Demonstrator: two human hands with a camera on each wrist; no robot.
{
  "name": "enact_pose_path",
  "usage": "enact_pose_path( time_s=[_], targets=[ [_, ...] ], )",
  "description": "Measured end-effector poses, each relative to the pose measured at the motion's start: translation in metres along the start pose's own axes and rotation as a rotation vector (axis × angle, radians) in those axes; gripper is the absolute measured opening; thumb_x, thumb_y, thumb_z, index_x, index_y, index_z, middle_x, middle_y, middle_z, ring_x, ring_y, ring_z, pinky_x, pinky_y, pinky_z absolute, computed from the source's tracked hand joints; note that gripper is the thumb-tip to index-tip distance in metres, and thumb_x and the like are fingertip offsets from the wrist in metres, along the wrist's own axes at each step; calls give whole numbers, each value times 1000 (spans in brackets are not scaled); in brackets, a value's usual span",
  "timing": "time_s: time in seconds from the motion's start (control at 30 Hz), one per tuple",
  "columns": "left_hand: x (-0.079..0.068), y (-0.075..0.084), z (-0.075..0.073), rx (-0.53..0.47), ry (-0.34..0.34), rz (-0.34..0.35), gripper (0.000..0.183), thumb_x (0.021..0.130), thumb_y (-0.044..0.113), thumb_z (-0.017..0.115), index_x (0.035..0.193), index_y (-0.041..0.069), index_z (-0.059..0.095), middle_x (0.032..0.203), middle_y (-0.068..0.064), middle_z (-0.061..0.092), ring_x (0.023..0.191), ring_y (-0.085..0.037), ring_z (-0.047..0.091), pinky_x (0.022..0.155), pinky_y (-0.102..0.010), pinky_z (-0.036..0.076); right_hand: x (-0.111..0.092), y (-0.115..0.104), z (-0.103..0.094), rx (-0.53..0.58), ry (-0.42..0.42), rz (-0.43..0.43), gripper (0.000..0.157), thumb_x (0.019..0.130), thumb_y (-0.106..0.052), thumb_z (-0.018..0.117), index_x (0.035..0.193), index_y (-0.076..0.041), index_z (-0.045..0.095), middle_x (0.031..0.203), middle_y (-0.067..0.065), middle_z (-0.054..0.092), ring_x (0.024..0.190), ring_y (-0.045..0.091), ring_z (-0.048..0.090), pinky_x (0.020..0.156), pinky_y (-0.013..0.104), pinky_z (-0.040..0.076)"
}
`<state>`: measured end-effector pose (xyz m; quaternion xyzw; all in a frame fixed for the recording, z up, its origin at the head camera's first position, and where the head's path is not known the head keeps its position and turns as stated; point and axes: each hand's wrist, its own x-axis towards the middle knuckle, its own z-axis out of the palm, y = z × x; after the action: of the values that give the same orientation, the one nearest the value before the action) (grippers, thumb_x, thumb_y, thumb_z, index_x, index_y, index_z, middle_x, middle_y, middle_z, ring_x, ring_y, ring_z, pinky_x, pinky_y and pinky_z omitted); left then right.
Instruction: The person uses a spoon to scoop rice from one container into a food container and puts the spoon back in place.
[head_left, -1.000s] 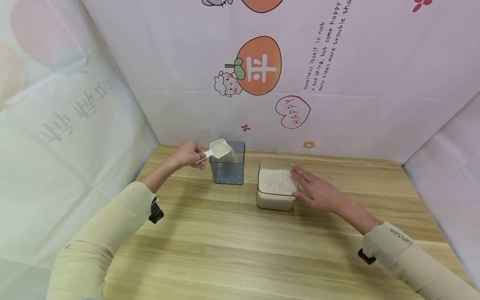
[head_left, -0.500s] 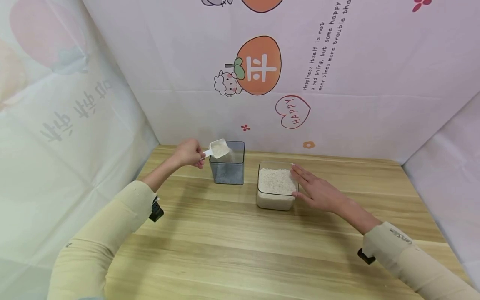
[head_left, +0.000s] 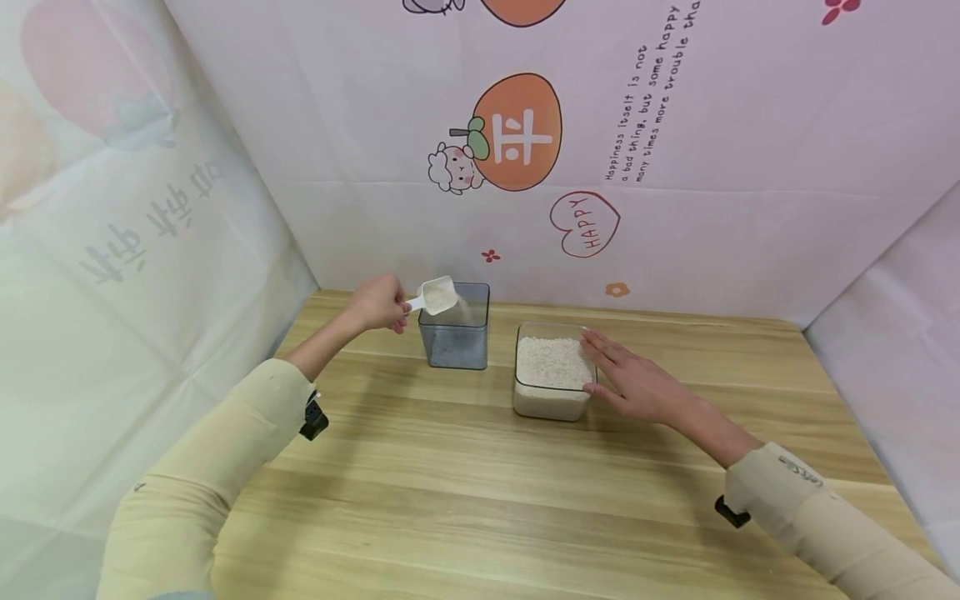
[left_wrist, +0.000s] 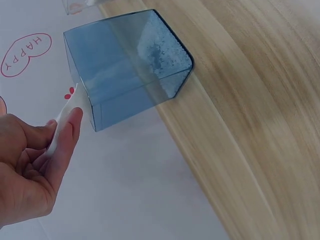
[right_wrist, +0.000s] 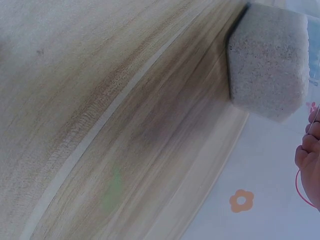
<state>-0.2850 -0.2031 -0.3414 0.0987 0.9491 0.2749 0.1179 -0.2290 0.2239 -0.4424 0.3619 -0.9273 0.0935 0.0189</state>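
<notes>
My left hand (head_left: 377,303) pinches the handle of a white scoop (head_left: 439,295), tilted over the mouth of a bluish clear square container (head_left: 455,346). Pale grains fall from the scoop's lip into it. In the left wrist view, thumb and fingers of the hand (left_wrist: 37,165) clasp the scoop (left_wrist: 62,125) at the container's rim, and whitish grains lie scattered on the bottom of the container (left_wrist: 125,60). To the right stands a clear container (head_left: 551,404) filled with rice-like grain (head_left: 553,362). My right hand (head_left: 633,382), fingers straight, rests against its right rim.
Both containers stand on a wood-grain table (head_left: 480,500), near its back edge. A white printed cloth (head_left: 360,167) hangs right behind them, and more cloth closes off both sides. Dark wrist straps show at the left sleeve (head_left: 262,408) and the right sleeve (head_left: 810,508).
The scoop has shifted slightly up and left with the left hand and holds less grain, as grains keep falling from it. My right hand and both containers stay put.
</notes>
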Motion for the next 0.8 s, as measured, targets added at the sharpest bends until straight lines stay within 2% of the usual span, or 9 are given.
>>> enact_pose_path(
  time_s=[0.2, 0.4, 0.5, 0.8],
  targets=[
    [-1, 4, -1, 83, 24, 18, 16, 93, 0, 62, 81, -7, 69, 74, -14, 74, 52, -8, 66, 55, -23, 57, 0, 0, -1, -2, -3, -2, 72, 102, -41, 53, 155, 2, 27, 165, 20, 19, 150, 39, 26, 112, 54, 39],
    [-2, 3, 1, 156, 48, 31, 12, 92, 0, 65, 84, -4, 72, 75, -14, 74, 54, -10, 67, 51, -21, 53, 0, 1, 1, -19, -14, -1, 74, 103, -43, 52, 155, 2, 26, 165, 21, 18, 149, 40, 27, 112, 54, 38],
    [-2, 2, 2, 197, 61, 40, 10, 90, 0, 66, 84, -2, 73, 74, -12, 74, 55, -12, 68, 48, -18, 48, 1, 1, 2, -24, -8, -3, 73, 102, -42, 52, 155, 2, 27, 164, 21, 20, 149, 41, 27, 112, 54, 38],
    [-3, 0, 2, 249, 88, 74, 9, 88, 0, 66, 86, -3, 74, 72, -10, 73, 55, -15, 64, 44, -18, 38, 2, 0, 1, -31, -2, -5, 72, 102, -41, 53, 153, 4, 29, 163, 23, 21, 148, 42, 29, 111, 55, 39]
  ],
)
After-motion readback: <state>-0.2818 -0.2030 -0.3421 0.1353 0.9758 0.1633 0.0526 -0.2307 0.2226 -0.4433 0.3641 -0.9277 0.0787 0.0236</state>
